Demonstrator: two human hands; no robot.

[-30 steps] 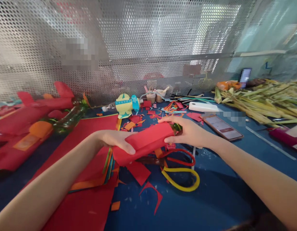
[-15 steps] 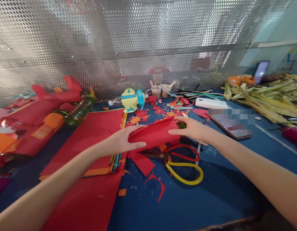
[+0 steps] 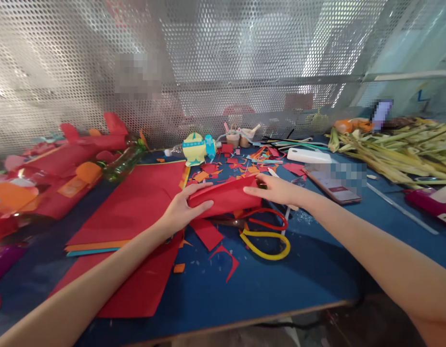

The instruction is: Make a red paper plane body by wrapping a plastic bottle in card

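A sheet of red paper (image 3: 226, 196), curled into a roll, lies between my two hands above the table. My left hand (image 3: 181, 205) grips its left end, thumb on the near side. At the right end, my right hand (image 3: 273, 189) pinches the paper between thumb and fingers. A bit of green shows beside the right fingertips; what is inside the roll is mostly hidden. Just below the roll rest scissors (image 3: 265, 245) with one red and one yellow handle, their blades partly covered. A stack of red paper (image 3: 125, 202) spreads under and beyond my left forearm.
Paper scraps (image 3: 241, 166) litter the table's middle. Red-wrapped bottles (image 3: 60, 164) lie at left, a yellow-and-blue decorated bottle (image 3: 194, 149) behind. To the right are a phone (image 3: 333, 185), a white device (image 3: 308, 155) and dry leaves (image 3: 400, 149). A perforated metal panel (image 3: 216, 58) stands behind.
The view has shifted, so the table's front edge shows more. Both hands still hold the red paper roll, with little visible change in their grip.
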